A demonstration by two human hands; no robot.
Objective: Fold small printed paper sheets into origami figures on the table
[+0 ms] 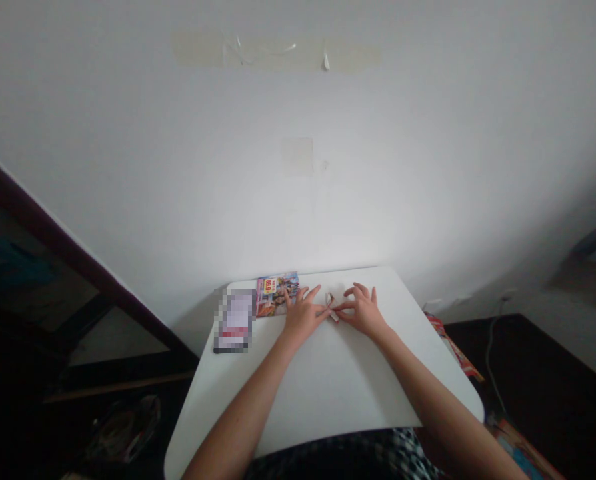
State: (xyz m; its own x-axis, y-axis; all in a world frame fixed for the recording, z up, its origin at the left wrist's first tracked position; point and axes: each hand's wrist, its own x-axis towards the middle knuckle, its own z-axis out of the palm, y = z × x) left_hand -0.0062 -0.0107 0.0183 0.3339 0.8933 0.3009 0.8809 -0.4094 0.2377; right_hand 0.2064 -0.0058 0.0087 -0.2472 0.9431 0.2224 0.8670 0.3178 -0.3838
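Note:
A small piece of folded paper [334, 317], whitish with some reddish-brown print, is on the white table [328, 380] between my two hands. My left hand [301, 317] pinches its left side with thumb and forefinger, while the other fingers spread outward. From the right, my right hand [365, 315] closes thumb and forefinger on the same paper, its remaining fingers raised. The fingertips nearly meet and cover part of the folds. Just beyond my left hand lies a colourful printed leaflet [267, 307] with a yellow price box, partly hidden by the fingers.
A pixelated, phone-like object [235, 321] lies at the table's left side. The table's far edge meets a white wall [298, 220]. Printed papers [455, 350] are below the right edge, near a pale cable [490, 347]. A dark frame [78, 240] leans at left.

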